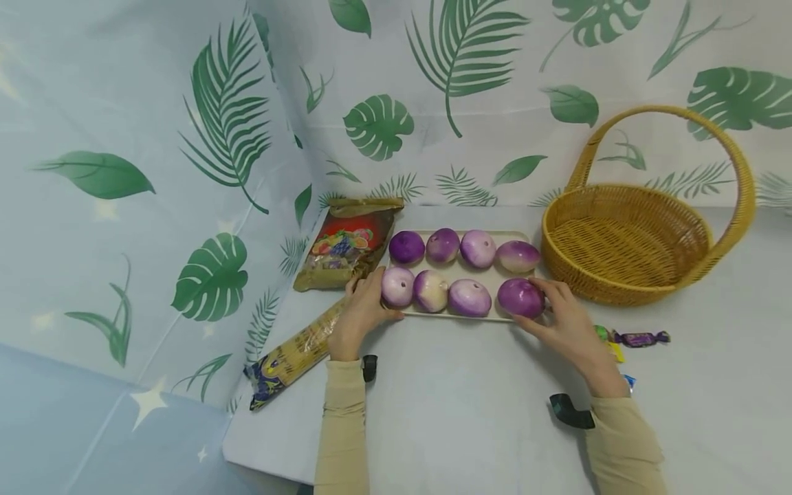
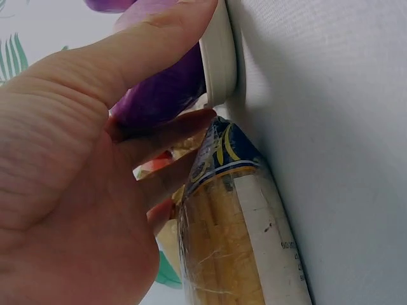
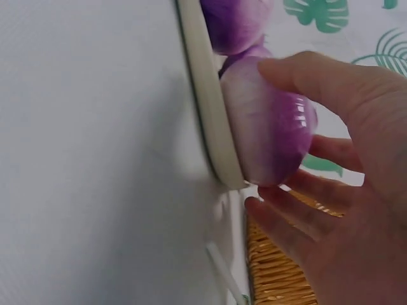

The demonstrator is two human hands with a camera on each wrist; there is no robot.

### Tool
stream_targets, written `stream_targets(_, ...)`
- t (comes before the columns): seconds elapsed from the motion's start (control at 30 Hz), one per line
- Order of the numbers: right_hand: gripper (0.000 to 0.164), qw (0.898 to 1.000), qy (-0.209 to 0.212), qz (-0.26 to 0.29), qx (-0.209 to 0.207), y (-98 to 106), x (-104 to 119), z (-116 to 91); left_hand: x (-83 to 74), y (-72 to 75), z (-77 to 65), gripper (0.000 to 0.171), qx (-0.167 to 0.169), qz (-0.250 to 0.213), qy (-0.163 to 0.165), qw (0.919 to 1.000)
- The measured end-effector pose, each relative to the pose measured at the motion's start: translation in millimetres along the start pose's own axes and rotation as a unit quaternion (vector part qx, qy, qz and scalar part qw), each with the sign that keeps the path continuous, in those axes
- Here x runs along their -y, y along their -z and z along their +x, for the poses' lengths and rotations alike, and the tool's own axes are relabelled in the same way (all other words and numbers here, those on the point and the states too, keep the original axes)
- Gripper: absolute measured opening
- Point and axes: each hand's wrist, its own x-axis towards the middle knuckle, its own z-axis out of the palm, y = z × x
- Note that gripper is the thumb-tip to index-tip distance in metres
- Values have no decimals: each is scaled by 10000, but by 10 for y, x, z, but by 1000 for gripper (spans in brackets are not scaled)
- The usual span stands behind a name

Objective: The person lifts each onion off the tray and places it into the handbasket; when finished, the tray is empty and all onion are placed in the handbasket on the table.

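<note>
Purple-and-white turnips fill a shallow cream tray in two rows. At the tray's left end my left hand holds the edge, its thumb along the front rim beside the nearest turnip and its fingers round the end. My right hand grips the front row's rightmost turnip. In the right wrist view the thumb lies against this turnip, and the fingers curve round its far side at the tray's corner.
A wicker basket with a tall handle stands right of the tray. Wrapped candies lie beside the right forearm. At the left are a red-and-gold fruit-print bag and a long clear-wrapped pack of noodles. A leaf-patterned cloth hangs behind.
</note>
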Motion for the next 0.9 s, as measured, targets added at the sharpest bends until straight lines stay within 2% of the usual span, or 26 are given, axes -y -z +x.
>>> stream_targets(0.17,74,9998,-4,-121,-174,6,13,6,3,-19,-7,96,-141,-255,-128,9995)
stream_targets(0.3,73,9991,-12,-8,-423,64,79,3,22,-17,-28,92,-208,-320,-80,9992)
stream_targets(0.47,75,9954,-446,230,-811,330,229,22,48,-6,-34,94,-199,-272,-106,9994)
stream_targets(0.6,77,9884,-831,361,-1221,567,277,159,76,17,-50,96,-137,-234,-102,9996)
stream_targets(0.73,78,9827,-1045,395,-1475,727,169,378,80,19,-68,96,-130,-270,-35,9995)
stream_targets(0.9,84,9818,-1312,137,-1370,832,-55,497,31,6,-49,95,-112,-242,-40,9996)
